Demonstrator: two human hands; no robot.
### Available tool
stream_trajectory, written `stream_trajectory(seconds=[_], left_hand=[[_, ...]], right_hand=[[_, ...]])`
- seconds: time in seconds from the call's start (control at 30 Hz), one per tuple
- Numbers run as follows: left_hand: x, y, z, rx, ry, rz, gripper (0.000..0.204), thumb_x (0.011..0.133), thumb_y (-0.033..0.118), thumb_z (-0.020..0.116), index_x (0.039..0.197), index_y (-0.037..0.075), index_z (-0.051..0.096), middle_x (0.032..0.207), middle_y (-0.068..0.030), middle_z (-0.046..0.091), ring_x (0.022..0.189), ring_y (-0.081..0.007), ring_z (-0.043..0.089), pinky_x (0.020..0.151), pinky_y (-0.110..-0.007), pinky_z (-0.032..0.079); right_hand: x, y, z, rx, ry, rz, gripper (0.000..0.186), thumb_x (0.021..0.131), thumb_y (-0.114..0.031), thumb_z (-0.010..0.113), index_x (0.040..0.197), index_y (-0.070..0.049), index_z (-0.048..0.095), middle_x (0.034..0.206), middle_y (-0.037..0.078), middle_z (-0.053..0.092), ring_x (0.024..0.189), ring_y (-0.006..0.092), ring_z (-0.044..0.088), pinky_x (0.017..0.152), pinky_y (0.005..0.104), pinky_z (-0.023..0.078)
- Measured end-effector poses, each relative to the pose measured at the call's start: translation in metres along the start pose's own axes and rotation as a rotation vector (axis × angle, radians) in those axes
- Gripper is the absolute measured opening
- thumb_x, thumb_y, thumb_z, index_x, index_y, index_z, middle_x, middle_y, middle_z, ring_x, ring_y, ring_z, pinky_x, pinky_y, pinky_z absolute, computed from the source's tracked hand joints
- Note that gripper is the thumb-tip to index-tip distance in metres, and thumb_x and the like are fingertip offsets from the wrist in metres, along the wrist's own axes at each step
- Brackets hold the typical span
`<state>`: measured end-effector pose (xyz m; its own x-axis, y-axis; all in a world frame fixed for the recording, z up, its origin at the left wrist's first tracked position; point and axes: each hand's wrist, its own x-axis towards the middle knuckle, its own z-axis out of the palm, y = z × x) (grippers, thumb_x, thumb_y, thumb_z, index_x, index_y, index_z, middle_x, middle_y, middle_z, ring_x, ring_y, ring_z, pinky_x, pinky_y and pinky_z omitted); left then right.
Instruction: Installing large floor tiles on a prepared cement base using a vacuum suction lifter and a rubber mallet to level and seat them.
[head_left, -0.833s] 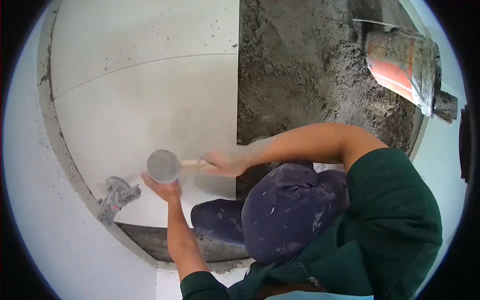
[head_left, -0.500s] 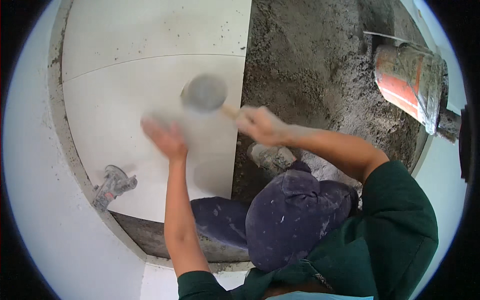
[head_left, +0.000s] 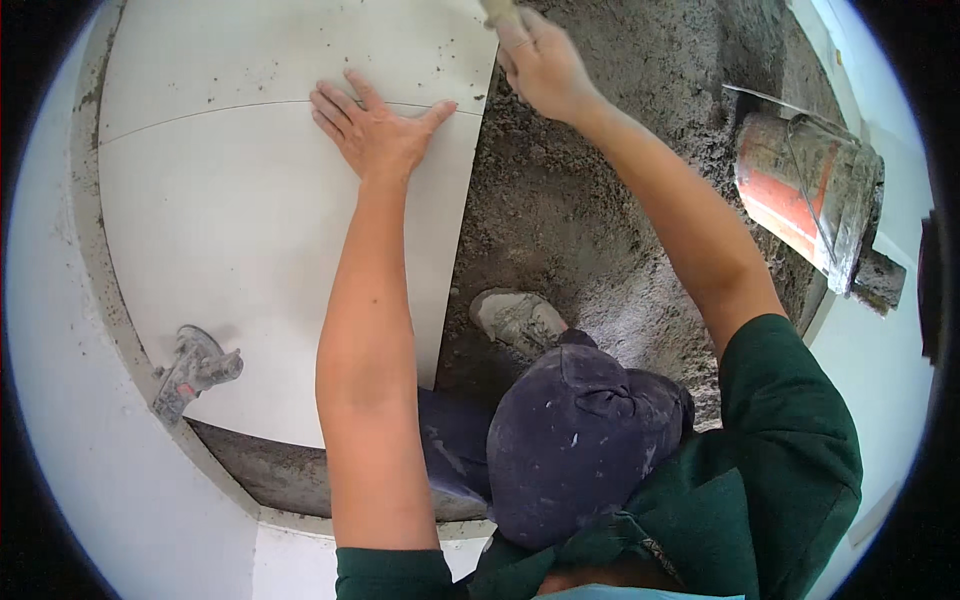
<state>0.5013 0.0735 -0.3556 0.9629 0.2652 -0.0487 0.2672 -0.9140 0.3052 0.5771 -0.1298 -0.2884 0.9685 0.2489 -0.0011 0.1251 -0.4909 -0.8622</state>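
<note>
My left hand lies flat with fingers spread across the seam between two large off-white tiles. The nearer tile runs from beside my leg up to that seam, and the farther tile continues to the top edge. At the top of the view my right hand is closed around the pale handle of a mallet. The mallet's head is out of view now; the earlier frame shows it round and grey. My right hand is over the tiles' right edge, beside the rough mortar.
Rough grey mortar covers the floor on the right. A smeared orange-and-white bucket lies tilted there. A mortar-coated tool with a round pad rests on the near tile's left corner. My shoe stands in the mortar. White walls border the floor.
My left hand has moved forward and slightly right, settling on the seam. My right hand has swung forward with the mallet, taking its head out of view.
</note>
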Motion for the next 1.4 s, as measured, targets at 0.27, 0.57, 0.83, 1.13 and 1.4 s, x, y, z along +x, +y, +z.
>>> stream_trajectory(seconds=[0.27,0.57,0.83,1.13,1.4], left_hand=[[0.001,-0.008,-0.007,-0.017,-0.041,-0.071,0.147,0.061,0.088,0.072,0.161,-0.002,0.012,0.164,-0.0389,0.002,0.155,-0.0492,-0.006,0.125,-0.055,-0.004],[0.005,-0.007,-0.012,-0.049,-0.035,-0.104,0.148,0.06,0.084,0.076,0.161,-0.002,0.013,0.164,-0.0387,0.004,0.155,-0.0485,-0.004,0.126,-0.054,-0.003],[0.049,-0.089,-0.036,-0.048,-0.036,-0.229,0.146,0.061,0.075,0.082,0.158,-0.01,0.014,0.167,-0.0311,0.011,0.158,-0.0399,0.002,0.128,-0.049,0.001],[0.061,-0.08,-0.052,-0.238,-0.141,-0.174,0.147,0.062,0.074,0.082,0.16,-0.008,0.008,0.169,-0.0258,0.008,0.158,-0.0372,0.004,0.13,-0.046,0.002],[-0.185,-0.227,-0.05,-0.31,0.122,0.178,0.082,0.09,0.04,0.07,0.153,-0.002,0.038,0.16,-0.0214,0.036,0.151,-0.0398,0.03,0.126,-0.05,0.023]], right_hand=[[0.003,-0.033,0.008,0.06,-0.099,0.086,0.047,0.105,-0.041,0.049,0.102,0.003,0.066,0.088,0.024,0.07,0.086,0.0392,0.069,0.079,0.0462,0.052],[0.03,-0.036,0.024,0.175,-0.04,0.072,0.041,0.107,-0.038,0.051,0.104,0.001,0.064,0.07,0.0,0.054,0.054,0.0091,0.05,0.048,0.0284,0.041],[0.068,-0.056,0.06,0.098,-0.303,0.343,0.043,0.107,-0.037,0.05,0.125,-0.001,0.064,0.072,-0.002,0.05,0.056,0.0076,0.043,0.047,0.0283,0.038],[0.104,-0.027,0.101,0.053,-0.297,0.331,0.048,0.108,-0.043,0.05,0.14,-0.008,0.057,0.069,-0.006,0.043,0.053,0.0042,0.039,0.045,0.0243,0.034],[0.085,-0.086,0.145,-0.012,-0.32,0.309,0.049,0.109,-0.043,0.046,0.138,-0.005,0.055,0.069,-0.005,0.042,0.053,0.0048,0.039,0.045,0.0249,0.033]])
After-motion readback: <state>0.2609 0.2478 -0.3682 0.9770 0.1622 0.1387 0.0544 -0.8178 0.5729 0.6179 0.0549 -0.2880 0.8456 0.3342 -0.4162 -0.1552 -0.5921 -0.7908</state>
